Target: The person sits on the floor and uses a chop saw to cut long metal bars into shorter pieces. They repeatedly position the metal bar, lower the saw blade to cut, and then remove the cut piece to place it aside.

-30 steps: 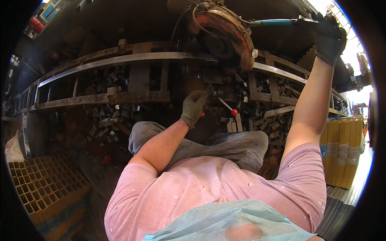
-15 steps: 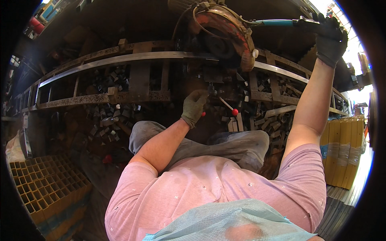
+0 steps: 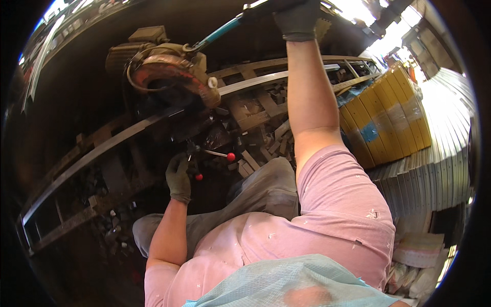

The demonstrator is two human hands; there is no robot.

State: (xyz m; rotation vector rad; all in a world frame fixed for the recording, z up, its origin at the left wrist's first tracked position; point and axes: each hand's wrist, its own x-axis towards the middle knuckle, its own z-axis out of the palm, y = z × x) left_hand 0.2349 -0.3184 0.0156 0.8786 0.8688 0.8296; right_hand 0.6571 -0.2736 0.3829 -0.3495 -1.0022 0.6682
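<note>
In a dark glove, my right hand (image 3: 299, 21) is closed round the black end of a long lever handle (image 3: 220, 31) with a teal shaft. That handle runs down to a cut-off saw (image 3: 171, 77) with a worn reddish blade guard. A long silver metal bar (image 3: 110, 143) lies under the saw and stretches out on both sides. My left hand (image 3: 178, 176), in a grey-green glove, is curled at the spoked clamp handle (image 3: 217, 153) below the saw; two of its red ball knobs show. My left fingertips are partly lost in shadow.
Steel support rails (image 3: 255, 118) flank the saw, with metal offcuts (image 3: 276, 143) heaped beneath. Right of me stand a wrapped stack of yellow tubes (image 3: 386, 115) and a pile of silver profiles (image 3: 409, 179). My bent knee (image 3: 276, 176) is close to the offcuts.
The view has swung to the right, so saw and bar now sit further left and tilted. Both my hands stay at their handles.
</note>
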